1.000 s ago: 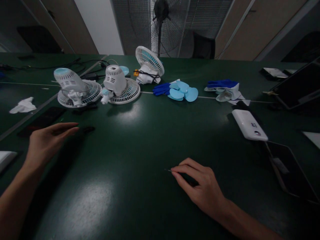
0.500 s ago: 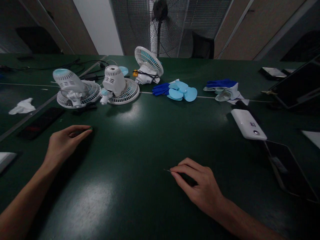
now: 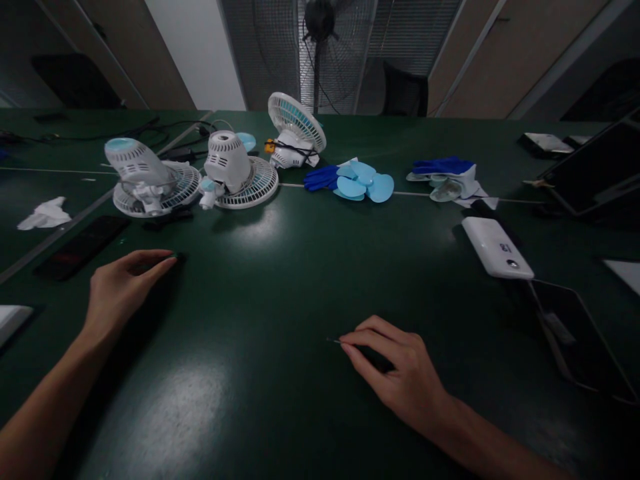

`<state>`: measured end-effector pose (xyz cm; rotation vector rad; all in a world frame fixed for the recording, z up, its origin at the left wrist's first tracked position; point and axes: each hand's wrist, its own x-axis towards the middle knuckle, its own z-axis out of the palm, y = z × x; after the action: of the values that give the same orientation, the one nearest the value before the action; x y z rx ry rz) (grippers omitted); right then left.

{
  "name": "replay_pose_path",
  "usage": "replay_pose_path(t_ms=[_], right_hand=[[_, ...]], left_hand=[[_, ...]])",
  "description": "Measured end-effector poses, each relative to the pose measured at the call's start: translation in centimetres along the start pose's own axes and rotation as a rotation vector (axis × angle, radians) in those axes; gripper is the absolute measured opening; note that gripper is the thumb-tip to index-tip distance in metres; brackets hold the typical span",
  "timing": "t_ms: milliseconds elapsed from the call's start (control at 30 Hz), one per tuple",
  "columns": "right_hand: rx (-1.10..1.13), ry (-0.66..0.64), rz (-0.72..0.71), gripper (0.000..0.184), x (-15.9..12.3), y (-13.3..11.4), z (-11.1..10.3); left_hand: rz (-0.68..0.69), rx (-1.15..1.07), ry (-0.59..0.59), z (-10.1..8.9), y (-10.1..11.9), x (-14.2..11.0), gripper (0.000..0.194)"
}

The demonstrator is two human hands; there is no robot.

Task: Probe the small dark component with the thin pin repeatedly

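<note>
My left hand (image 3: 123, 283) is over the left part of the green table (image 3: 260, 287), thumb and forefinger pinched on a small greenish piece (image 3: 176, 256) too tiny to name. My right hand (image 3: 400, 373) rests low at the right of centre. Its thumb and fingertips close on a thin, short metallic piece (image 3: 333, 341) that points left; its kind cannot be made out. Beyond the left hand lie two white fan heads (image 3: 137, 167) (image 3: 227, 163), face down on their round grilles.
A third small fan (image 3: 297, 130), light-blue fan blades (image 3: 365, 182) and blue-white gloves (image 3: 445, 173) line the back. On the right are a white device (image 3: 497, 248) and a dark tablet-like device (image 3: 583, 333). A black phone (image 3: 83, 247) and crumpled tissue (image 3: 45, 213) lie left.
My left hand has shifted slightly left and lifted a little, still pinching the small piece. My right hand has stayed practically in place with the thin piece.
</note>
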<state>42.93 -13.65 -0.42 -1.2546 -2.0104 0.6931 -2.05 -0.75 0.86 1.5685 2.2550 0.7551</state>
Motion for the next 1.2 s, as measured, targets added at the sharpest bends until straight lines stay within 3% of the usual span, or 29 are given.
replay_pose_path(t_ms=[800,1000,1200], right_hand=[[0.002,0.002,0.002,0.016,-0.1,0.1,0.1],[0.008,-0.017,0.013,0.016,-0.1,0.1,0.0],[-0.002,-0.008,0.007,0.016,-0.2,0.0,0.0]], left_hand=[[-0.17,-0.235,0.004,0.3,0.4,0.5,0.051],[-0.141,-0.287,0.033,0.7,0.3,1.0,0.047],[-0.017,-0.195,0.042,0.9,-0.6,0.8,0.048]])
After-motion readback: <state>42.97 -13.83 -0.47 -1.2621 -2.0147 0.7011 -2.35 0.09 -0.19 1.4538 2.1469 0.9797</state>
